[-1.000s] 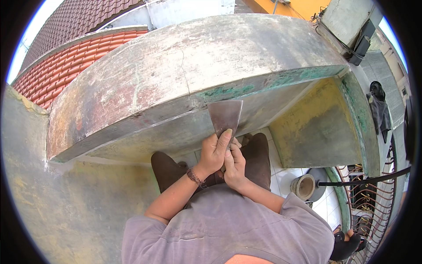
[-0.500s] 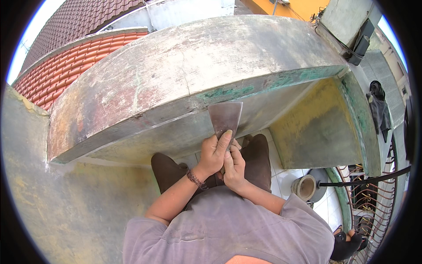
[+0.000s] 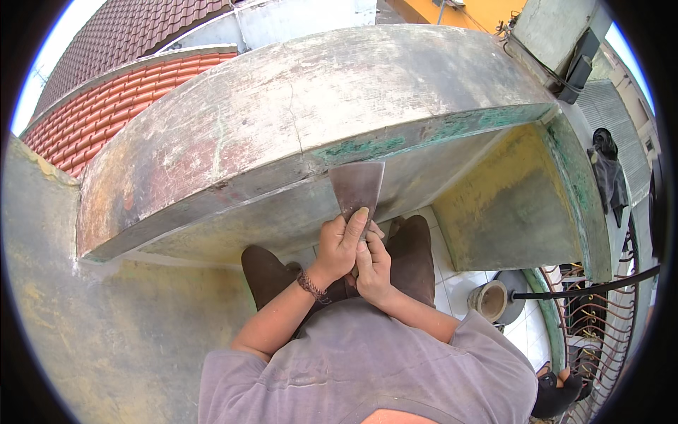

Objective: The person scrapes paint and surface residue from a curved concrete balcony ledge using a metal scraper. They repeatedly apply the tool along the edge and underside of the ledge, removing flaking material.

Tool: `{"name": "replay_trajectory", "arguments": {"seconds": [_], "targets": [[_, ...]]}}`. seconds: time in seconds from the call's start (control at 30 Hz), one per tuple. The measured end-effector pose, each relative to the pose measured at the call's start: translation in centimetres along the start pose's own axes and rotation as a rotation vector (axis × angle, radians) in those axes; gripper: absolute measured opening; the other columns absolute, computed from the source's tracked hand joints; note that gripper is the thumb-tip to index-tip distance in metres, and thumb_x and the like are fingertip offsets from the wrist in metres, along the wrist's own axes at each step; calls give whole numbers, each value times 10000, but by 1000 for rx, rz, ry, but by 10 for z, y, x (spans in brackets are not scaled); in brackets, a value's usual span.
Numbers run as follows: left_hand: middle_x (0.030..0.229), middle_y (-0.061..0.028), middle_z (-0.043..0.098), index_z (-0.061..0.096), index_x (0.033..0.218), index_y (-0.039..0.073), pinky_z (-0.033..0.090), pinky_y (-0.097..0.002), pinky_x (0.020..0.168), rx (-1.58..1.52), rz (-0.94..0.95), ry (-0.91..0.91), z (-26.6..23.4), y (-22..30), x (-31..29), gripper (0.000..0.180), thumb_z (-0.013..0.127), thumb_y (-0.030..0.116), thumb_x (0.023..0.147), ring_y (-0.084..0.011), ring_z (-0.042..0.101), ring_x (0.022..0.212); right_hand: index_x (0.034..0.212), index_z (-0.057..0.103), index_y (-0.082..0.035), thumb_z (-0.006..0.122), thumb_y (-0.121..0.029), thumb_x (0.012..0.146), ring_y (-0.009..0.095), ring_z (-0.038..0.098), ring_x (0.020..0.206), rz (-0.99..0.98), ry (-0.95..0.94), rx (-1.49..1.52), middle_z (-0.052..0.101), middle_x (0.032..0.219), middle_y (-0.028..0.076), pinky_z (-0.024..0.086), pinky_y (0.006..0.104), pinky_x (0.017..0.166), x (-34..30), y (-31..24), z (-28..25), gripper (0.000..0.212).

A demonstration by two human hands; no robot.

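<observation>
A wide metal scraper [image 3: 356, 188] points away from me, its flat blade flaring toward the edge of the concrete wall top [image 3: 332, 78]. My left hand [image 3: 342, 244] is closed round it, the thumb lying along the base of the blade. Just to the right and a little lower, my right hand [image 3: 373, 267] is wrapped round the same tool; the handle is mostly hidden by my fingers. The blade's front edge is at or very near the wall's narrow front face, beside patches of green paint [image 3: 364, 149]. From this angle I cannot tell whether it touches.
A yellowed side wall [image 3: 508, 198] stands at the right, and a stained wall [image 3: 141, 332] at the left. A round pot [image 3: 487, 300] is on the white tiles near a curved metal railing [image 3: 597, 332]. A black cloth [image 3: 609, 173] hangs at the far right. Tiled roofs [image 3: 134, 95] lie beyond.
Both hands and the scraper have shifted slightly to the left and a touch farther away along the wall edge. The grip looks the same.
</observation>
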State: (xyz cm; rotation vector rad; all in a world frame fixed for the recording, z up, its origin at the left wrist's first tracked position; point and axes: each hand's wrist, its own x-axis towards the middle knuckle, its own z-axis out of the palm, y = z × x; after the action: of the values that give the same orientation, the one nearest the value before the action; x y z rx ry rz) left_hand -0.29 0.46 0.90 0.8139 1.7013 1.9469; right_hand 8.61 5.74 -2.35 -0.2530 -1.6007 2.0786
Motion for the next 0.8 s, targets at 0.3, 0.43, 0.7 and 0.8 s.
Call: {"name": "replay_trajectory", "arguments": {"seconds": [0.3,0.43,0.7,0.8], "targets": [[730,-87,688,611,844,7,513,-270,594,21,62,-29,-4,-2,2,451,431,378,1026,-123,635,640,1168,480,24,411,-219,1031,55,441,426,3,-15,10,502,607,-9,359,217,386,0,0,1,288],[702,-87,687,642,786,-1,512,-281,595,6,42,16,-2,7,3,481,440,365,1025,-136,641,630,1170,478,26,410,-218,1031,56,444,425,6,-20,25,505,609,-7,361,217,386,3,-2,3,289],[701,-88,686,642,777,-2,509,-277,595,36,36,24,-6,6,0,484,441,361,1025,-131,630,622,1190,479,27,416,-220,1031,58,448,425,-31,-15,-6,501,594,-8,363,223,388,3,4,5,301],[699,-88,685,643,780,-3,508,-278,595,26,32,40,-4,3,-3,482,444,363,1024,-133,627,616,1186,479,28,411,-209,1032,58,447,425,16,-18,-17,502,598,-6,357,222,386,0,1,5,291]]}}
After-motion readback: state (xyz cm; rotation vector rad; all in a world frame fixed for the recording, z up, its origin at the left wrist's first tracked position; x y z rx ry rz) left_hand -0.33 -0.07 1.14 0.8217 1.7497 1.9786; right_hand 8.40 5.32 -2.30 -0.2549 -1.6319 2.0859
